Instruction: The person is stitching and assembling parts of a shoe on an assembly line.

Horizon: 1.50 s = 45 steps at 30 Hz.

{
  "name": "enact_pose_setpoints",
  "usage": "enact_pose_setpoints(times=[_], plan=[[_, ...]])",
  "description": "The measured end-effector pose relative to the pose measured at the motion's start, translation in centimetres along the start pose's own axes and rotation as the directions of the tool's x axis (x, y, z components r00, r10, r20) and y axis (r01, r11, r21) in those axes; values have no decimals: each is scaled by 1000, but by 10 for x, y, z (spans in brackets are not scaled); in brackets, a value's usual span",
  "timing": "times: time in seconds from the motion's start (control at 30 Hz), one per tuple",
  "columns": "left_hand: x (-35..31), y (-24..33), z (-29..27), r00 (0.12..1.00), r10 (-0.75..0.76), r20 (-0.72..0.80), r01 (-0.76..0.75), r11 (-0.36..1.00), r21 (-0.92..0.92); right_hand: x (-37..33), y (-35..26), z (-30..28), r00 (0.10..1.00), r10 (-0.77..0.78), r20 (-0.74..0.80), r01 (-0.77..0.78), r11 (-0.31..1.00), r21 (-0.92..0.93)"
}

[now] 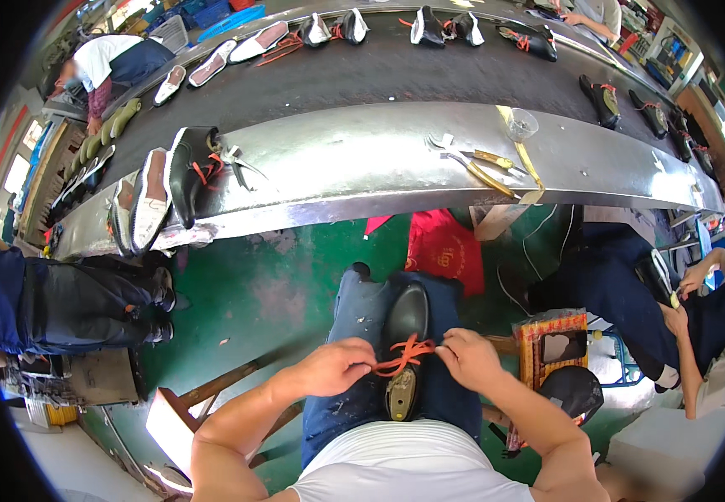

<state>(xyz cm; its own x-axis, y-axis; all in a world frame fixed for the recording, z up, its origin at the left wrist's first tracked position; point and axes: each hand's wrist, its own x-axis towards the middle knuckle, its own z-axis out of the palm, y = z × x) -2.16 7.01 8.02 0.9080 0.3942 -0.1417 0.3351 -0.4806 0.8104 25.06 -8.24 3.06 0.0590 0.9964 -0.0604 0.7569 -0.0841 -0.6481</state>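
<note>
A black leather shoe [408, 309] rests between my thighs, its toe pointing away from me. Orange laces [404, 358] cross its opening in a loose, looped tangle, and a worn yellowish-green shoe last [401, 396] shows at the heel end. On the left side of the shoe, my left hand [336, 366] pinches the orange lace between thumb and fingers. Across from it, my right hand [469, 358] has its fingertips closed on the lace at the other side. Both hands are slightly above the shoe, apart from each other.
Ahead is a metal-edged bench [337, 151] with a dark belt carrying several shoes. Lasting pliers [481, 171], a clear cup [521, 125] and a black shoe [188, 176] sit along its edge. A red bag [444, 251] hangs below. A co-worker [622, 293] sits at right, holding a shoe.
</note>
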Motion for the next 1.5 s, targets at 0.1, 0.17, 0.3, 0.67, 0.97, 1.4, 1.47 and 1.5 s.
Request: enact_pose_setpoints(times=[0.1, 0.17, 0.3, 0.67, 0.97, 1.4, 1.47, 1.5], plan=[[-14, 0, -2, 984, -122, -132, 119, 992, -33, -17, -50, 4, 920, 166, 354, -330, 816, 475], [-15, -6, -3, 928, -232, -293, 247, 969, 16, -28, -61, 37, 978, 125, 167, -176, 925, 336], [21, -33, -56, 685, 77, -724, 205, 934, 293, -20, -65, 55, 927, 338, 161, -375, 835, 402], [109, -75, -260, 421, -597, -683, 855, 513, 79, -3, -31, -57, 977, 158, 141, -191, 375, 907], [-3, -33, -194, 691, -310, -653, 278, 948, -155, 155, -7, -197, 981, 91, -171, 133, 326, 936], [-532, -252, 105, -495, -374, -784, 791, 179, -585, 311, -46, -221, 990, 135, -37, 11, 190, 982], [-540, -258, 108, -566, -486, -665, 823, -292, -487, 326, -42, -223, 989, 143, -45, 17, 191, 981], [-573, -248, 111, -637, -416, -649, 771, -343, -537, 340, -31, -223, 990, 132, -39, 20, 144, 989]])
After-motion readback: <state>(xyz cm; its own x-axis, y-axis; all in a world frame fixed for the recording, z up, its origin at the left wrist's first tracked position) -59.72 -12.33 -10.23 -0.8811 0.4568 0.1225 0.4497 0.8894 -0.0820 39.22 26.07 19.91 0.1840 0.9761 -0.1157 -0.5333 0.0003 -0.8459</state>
